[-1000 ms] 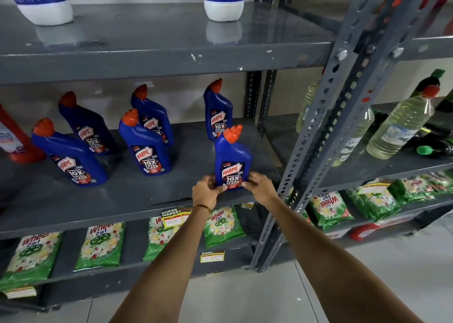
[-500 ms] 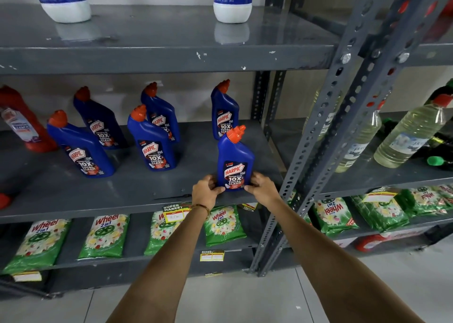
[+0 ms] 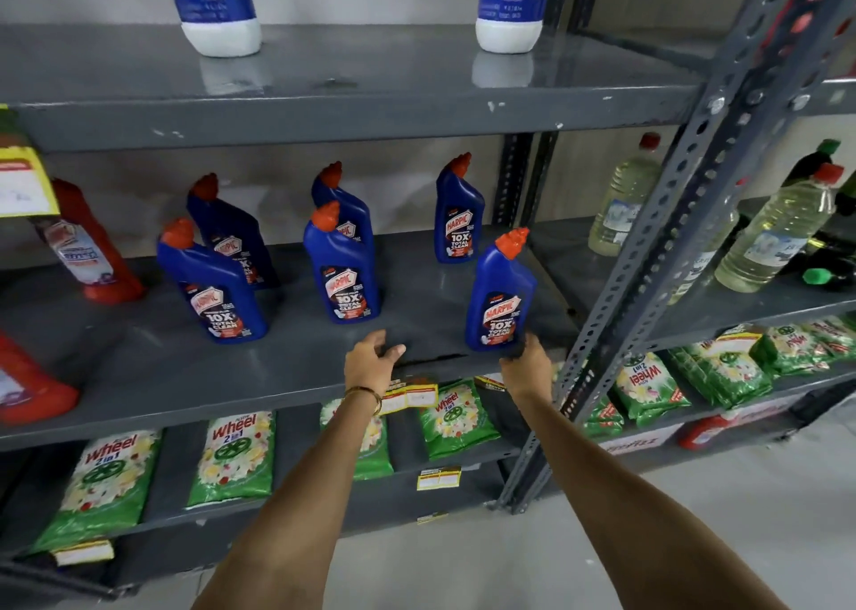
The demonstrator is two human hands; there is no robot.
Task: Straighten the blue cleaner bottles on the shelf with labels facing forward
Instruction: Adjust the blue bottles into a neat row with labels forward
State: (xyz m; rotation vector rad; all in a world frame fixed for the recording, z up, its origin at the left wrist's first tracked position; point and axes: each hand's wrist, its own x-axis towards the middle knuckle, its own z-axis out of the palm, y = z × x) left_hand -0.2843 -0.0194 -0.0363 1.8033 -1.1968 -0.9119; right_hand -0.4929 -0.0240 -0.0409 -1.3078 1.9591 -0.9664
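Far left of both hands, a yellow price tag (image 3: 23, 183) covers the top of a red bottle (image 3: 88, 248), whose label is too blurred to read; lower down, a second red bottle (image 3: 28, 387) is cut off by the frame edge. Next come the blue cleaner bottles on the grey shelf (image 3: 231, 378). The front-left bottle (image 3: 215, 285) leans in the wide lens, label forward, and partly hides the back-left bottle (image 3: 231, 234) behind it. Just above the left hand, the middle bottle (image 3: 345, 271) stands label forward and covers most of the bottle behind it (image 3: 345, 202), so only that one's cap and shoulder show. The left hand (image 3: 373, 362) rests at the shelf's front lip, fingers loosely curled and spread, gripping nothing, with a bangle at the wrist. Between the hands and further back, the rear-right bottle (image 3: 458, 216) stands alone, label readable. The right hand (image 3: 525, 364) sits at the base of the front-right bottle (image 3: 500, 299), fingers touching its lower right corner; whether they grip it or merely touch cannot be told, since the fingertips are hidden against the bottle. Its label faces forward. Right of that hand, the perforated upright (image 3: 648, 285) hides parts of the pale clear bottles (image 3: 778, 234). On the shelf above, two white-based bottles (image 3: 217, 12) are cut off at the frame's top.
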